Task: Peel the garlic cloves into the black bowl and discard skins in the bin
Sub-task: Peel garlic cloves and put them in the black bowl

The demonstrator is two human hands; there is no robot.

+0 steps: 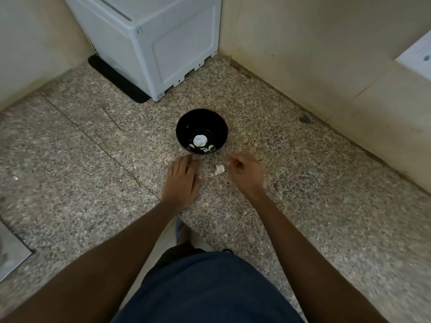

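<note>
A black bowl (pixel 202 120) stands on the speckled stone counter. Inside it lie a white garlic head (pixel 200 140) and several pale peeled cloves (pixel 206 148) along its near wall. Just in front of the bowl, my left hand (pixel 183 180) rests palm down on the counter, fingers apart and pointing at the bowl's near rim. My right hand (pixel 245 172) hovers to the right with its fingers curled and pinched; whether anything is in the pinch cannot be made out. Between my hands a scrap of white garlic skin (pixel 219 169) lies on the counter. No bin is in view.
A white appliance (pixel 149 36) stands on a black mat (pixel 116 79) at the back left corner. Cream walls close the back and right. A steel sink edge (pixel 11 250) shows at the lower left, and a white wall socket (pixel 417 59) at the upper right.
</note>
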